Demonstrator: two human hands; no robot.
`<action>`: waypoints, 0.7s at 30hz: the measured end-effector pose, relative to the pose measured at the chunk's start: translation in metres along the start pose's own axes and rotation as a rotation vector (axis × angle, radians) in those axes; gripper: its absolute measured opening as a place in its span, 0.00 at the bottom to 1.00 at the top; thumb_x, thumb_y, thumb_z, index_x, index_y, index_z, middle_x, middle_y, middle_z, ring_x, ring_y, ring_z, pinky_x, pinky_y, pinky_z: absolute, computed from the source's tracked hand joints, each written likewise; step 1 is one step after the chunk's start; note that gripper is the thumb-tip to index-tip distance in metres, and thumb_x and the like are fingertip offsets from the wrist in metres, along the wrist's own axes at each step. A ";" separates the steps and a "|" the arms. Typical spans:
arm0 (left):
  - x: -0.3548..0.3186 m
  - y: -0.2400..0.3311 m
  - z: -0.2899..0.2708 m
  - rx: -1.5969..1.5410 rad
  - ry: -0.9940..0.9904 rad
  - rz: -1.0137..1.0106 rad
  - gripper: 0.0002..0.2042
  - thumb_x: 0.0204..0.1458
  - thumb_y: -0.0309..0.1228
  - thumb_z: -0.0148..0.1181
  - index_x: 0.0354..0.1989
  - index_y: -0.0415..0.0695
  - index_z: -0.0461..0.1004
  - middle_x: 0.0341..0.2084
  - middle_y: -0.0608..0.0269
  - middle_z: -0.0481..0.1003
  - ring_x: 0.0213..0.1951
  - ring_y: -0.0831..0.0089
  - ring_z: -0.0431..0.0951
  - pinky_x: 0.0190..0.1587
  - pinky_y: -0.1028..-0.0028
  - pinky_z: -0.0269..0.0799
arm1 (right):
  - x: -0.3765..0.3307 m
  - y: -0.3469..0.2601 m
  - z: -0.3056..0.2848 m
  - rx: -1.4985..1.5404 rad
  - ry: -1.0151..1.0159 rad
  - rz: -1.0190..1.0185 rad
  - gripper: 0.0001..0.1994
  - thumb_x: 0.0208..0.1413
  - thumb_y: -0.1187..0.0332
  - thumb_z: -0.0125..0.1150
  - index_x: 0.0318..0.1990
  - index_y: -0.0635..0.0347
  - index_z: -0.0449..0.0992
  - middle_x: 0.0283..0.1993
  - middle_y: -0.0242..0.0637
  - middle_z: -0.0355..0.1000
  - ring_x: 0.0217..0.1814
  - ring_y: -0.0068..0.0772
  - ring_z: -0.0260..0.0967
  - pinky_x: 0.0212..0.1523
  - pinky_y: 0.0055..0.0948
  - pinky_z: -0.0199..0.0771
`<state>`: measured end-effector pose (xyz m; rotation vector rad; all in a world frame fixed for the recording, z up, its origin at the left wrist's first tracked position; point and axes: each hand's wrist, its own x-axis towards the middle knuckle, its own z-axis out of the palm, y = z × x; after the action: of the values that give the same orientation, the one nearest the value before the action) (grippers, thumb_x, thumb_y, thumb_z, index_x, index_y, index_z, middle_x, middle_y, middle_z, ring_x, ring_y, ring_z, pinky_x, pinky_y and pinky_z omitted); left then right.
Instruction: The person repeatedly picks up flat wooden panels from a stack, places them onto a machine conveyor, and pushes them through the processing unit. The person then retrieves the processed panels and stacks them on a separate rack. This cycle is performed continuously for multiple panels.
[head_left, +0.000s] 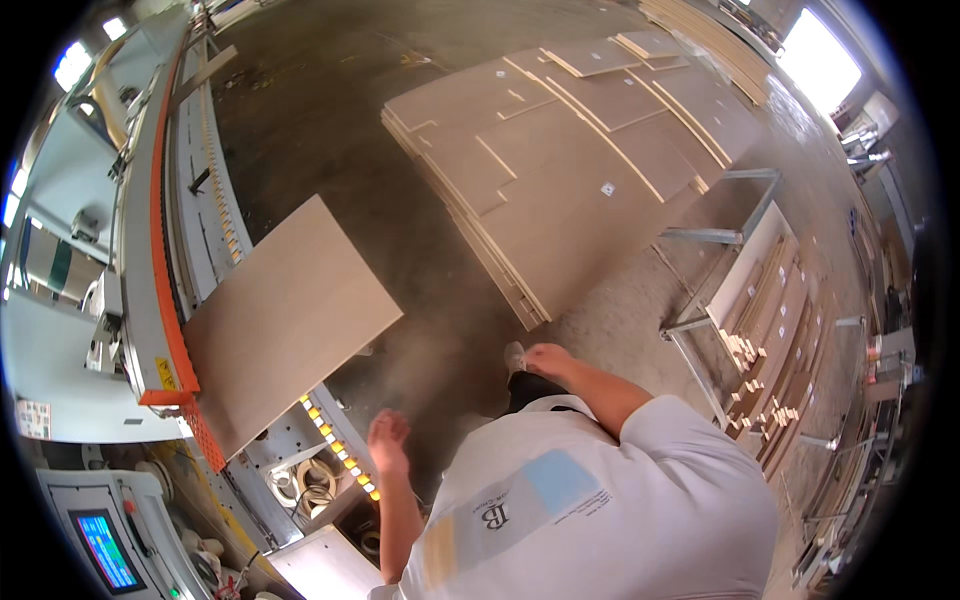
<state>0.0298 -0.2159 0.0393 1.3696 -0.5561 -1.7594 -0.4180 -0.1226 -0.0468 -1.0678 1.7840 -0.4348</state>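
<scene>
Brown panel (290,320) lies across the edge-banding machine's roller rail (340,452), left edge at the orange beam (157,230), while the left hand (388,440) and right hand (550,363) hang clear, fingers loosely curled and apparently empty, suggesting a hands-off feeding step that next calls for supporting its free edge.

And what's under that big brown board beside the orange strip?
Past the lower edge of the brown board, you can see a grey surface and a row of yellow and white pieces. What's beneath its middle is covered, so I can't tell.
</scene>
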 end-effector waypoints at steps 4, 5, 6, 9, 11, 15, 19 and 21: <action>-0.008 -0.048 0.044 0.134 -0.104 -0.164 0.13 0.64 0.34 0.58 0.53 0.42 0.76 0.43 0.58 0.81 0.43 0.68 0.82 0.46 0.68 0.80 | -0.062 0.124 -0.014 0.495 0.277 0.350 0.15 0.62 0.52 0.64 0.34 0.54 0.79 0.26 0.29 0.74 0.27 0.25 0.71 0.28 0.31 0.71; -0.007 -0.056 0.049 0.152 -0.123 -0.188 0.13 0.64 0.34 0.58 0.53 0.42 0.76 0.43 0.58 0.81 0.44 0.68 0.82 0.46 0.68 0.80 | -0.071 0.136 -0.017 0.530 0.303 0.410 0.14 0.61 0.53 0.63 0.34 0.54 0.79 0.26 0.30 0.74 0.27 0.25 0.71 0.27 0.31 0.71; -0.003 -0.066 0.052 0.219 -0.172 -0.182 0.14 0.64 0.34 0.58 0.54 0.42 0.76 0.43 0.58 0.81 0.44 0.69 0.82 0.46 0.70 0.80 | -0.080 0.148 -0.023 0.564 0.328 0.470 0.14 0.61 0.54 0.63 0.33 0.54 0.78 0.27 0.30 0.74 0.27 0.25 0.71 0.27 0.32 0.70; 0.022 -0.097 0.057 0.504 -0.372 -0.066 0.15 0.65 0.34 0.57 0.56 0.41 0.75 0.44 0.57 0.81 0.44 0.69 0.82 0.45 0.73 0.80 | -0.082 0.231 -0.020 0.518 0.308 0.384 0.13 0.60 0.55 0.62 0.33 0.55 0.79 0.27 0.30 0.74 0.27 0.26 0.71 0.27 0.32 0.71; 0.033 -0.102 0.059 0.731 -0.452 0.034 0.16 0.66 0.35 0.55 0.57 0.40 0.75 0.45 0.57 0.81 0.43 0.70 0.82 0.44 0.74 0.79 | -0.074 0.216 -0.024 0.597 0.323 0.496 0.13 0.60 0.56 0.62 0.33 0.56 0.79 0.27 0.31 0.74 0.27 0.26 0.71 0.27 0.32 0.71; 0.030 -0.076 0.124 0.597 -0.328 -0.297 0.16 0.66 0.34 0.55 0.58 0.38 0.73 0.44 0.56 0.81 0.42 0.72 0.82 0.44 0.74 0.79 | -0.041 0.161 -0.081 0.757 0.485 0.530 0.14 0.58 0.56 0.64 0.34 0.58 0.79 0.25 0.33 0.75 0.25 0.28 0.71 0.26 0.33 0.70; 0.049 -0.081 0.177 0.721 -0.310 -0.377 0.18 0.67 0.34 0.54 0.60 0.38 0.71 0.45 0.55 0.80 0.42 0.71 0.81 0.45 0.72 0.78 | 0.036 0.195 -0.143 0.784 0.548 0.511 0.16 0.59 0.53 0.65 0.31 0.58 0.78 0.24 0.30 0.74 0.23 0.28 0.70 0.25 0.31 0.69; 0.066 -0.090 0.212 0.799 -0.336 -0.395 0.18 0.67 0.37 0.54 0.60 0.39 0.72 0.46 0.56 0.80 0.42 0.71 0.81 0.46 0.71 0.78 | 0.070 0.218 -0.172 0.711 0.515 0.553 0.17 0.60 0.53 0.65 0.38 0.58 0.78 0.29 0.31 0.75 0.28 0.28 0.72 0.26 0.31 0.69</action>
<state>-0.2039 -0.2472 -0.0008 1.8064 -1.3553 -2.2240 -0.6801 -0.0883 -0.1573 0.0540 2.0181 -0.9535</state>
